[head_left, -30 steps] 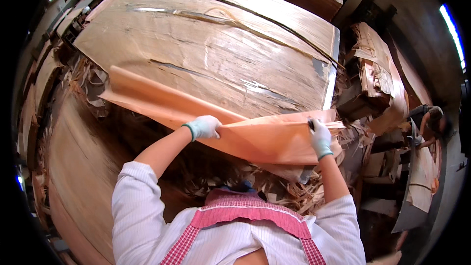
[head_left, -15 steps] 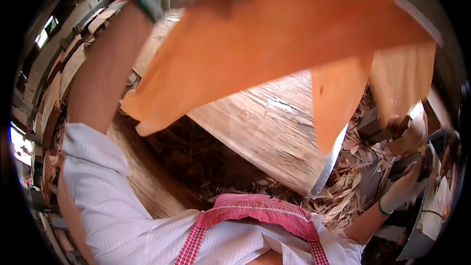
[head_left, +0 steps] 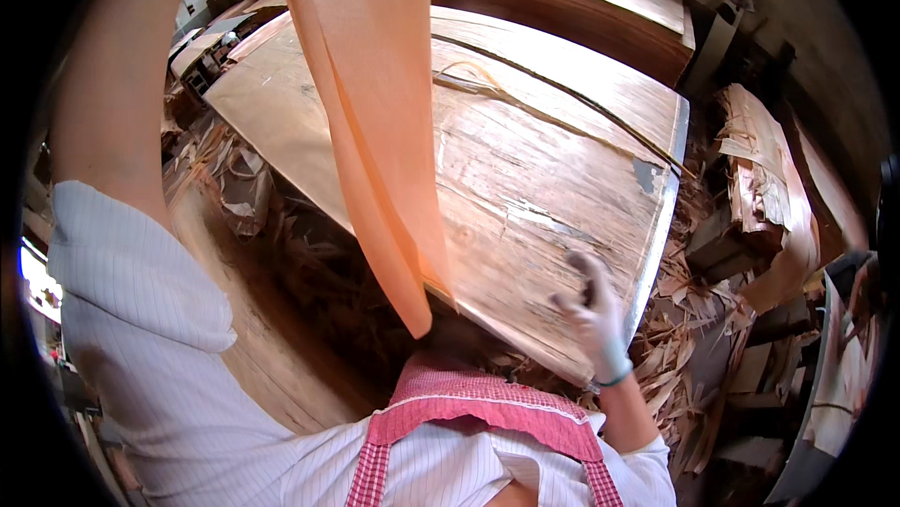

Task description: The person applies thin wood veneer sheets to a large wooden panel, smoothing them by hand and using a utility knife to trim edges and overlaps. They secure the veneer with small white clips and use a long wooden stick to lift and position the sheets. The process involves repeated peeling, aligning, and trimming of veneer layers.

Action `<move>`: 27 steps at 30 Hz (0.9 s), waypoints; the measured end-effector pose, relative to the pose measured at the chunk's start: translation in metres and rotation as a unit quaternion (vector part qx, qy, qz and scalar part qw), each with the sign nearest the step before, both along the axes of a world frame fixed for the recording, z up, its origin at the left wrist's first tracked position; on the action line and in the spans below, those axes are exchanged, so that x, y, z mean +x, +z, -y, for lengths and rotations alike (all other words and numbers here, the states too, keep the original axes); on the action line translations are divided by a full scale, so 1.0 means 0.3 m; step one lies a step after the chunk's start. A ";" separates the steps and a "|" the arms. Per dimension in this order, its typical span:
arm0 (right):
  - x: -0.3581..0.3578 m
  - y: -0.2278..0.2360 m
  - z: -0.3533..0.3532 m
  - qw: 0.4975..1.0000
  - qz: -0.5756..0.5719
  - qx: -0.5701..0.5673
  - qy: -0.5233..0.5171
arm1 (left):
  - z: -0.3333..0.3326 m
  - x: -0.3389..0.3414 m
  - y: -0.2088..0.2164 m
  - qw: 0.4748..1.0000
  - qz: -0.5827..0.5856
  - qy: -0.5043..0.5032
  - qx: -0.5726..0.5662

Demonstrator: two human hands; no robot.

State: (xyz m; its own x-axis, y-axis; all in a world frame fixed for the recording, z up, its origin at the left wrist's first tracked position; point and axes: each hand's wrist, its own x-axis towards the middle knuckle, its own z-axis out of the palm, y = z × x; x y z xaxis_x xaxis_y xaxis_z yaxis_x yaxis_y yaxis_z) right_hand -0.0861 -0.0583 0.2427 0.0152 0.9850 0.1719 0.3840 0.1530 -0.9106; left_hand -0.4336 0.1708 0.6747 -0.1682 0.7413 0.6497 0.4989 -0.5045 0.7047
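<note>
A long orange sheet of wood veneer (head_left: 380, 94) hangs down from the top edge of the picture, slightly folded along its length. Its lower end dangles at the near edge of the wooden worktable (head_left: 544, 263). Raised on the left, my arm runs out of the picture at the top, so my left hand is out of sight and its hold on the sheet does not show. My right hand (head_left: 592, 310), in a pale glove with dark fingertips, is over the table's near right corner. Its fingers are apart and hold nothing; the sheet hangs to its left.
Across the table lie a thin dark rod (head_left: 581, 99) and a pale strip. A veneer stack (head_left: 600, 5) rises behind it. Wood scraps (head_left: 680, 338) cover the floor at right, near a veneer bundle (head_left: 755, 169). A curved wooden surface (head_left: 253, 301) is at near left.
The veneer sheet has gone from spread across the upper view to hanging narrow and upright. My left hand has risen out of view. My right hand has come from far right to the table.
</note>
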 end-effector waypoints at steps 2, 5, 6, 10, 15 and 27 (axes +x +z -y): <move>-0.118 -0.150 -0.088 0.997 0.043 -0.001 0.057 | -0.122 -0.174 0.071 0.999 0.020 -0.025 -0.036; -0.346 -0.276 -0.224 0.987 -0.080 -0.096 0.103 | -0.187 -0.272 -0.002 0.994 0.063 -0.055 -0.067; -0.431 -0.339 -0.269 0.990 -0.045 -0.071 0.114 | -0.233 -0.368 -0.009 0.991 0.064 -0.097 -0.072; -0.715 -0.434 -0.400 0.994 0.007 -0.078 0.079 | -0.431 -0.631 -0.010 0.990 0.090 -0.075 -0.080; -0.841 -0.411 -0.488 0.999 0.018 -0.022 -0.019 | -0.708 -0.943 -0.052 0.987 0.115 -0.057 -0.096; 0.005 0.155 -0.565 0.971 0.131 -0.046 -0.197 | -1.048 -1.198 -0.751 0.916 0.329 -0.184 -0.137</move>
State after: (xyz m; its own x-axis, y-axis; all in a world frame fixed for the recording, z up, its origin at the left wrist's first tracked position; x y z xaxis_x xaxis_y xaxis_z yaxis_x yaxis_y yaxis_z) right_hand -0.0846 0.1110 0.2893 0.3605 0.9232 0.1333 0.6172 -0.1290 -0.7762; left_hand -0.7931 0.4852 0.4493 -0.1631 0.9464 0.2786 -0.2477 -0.3126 0.9170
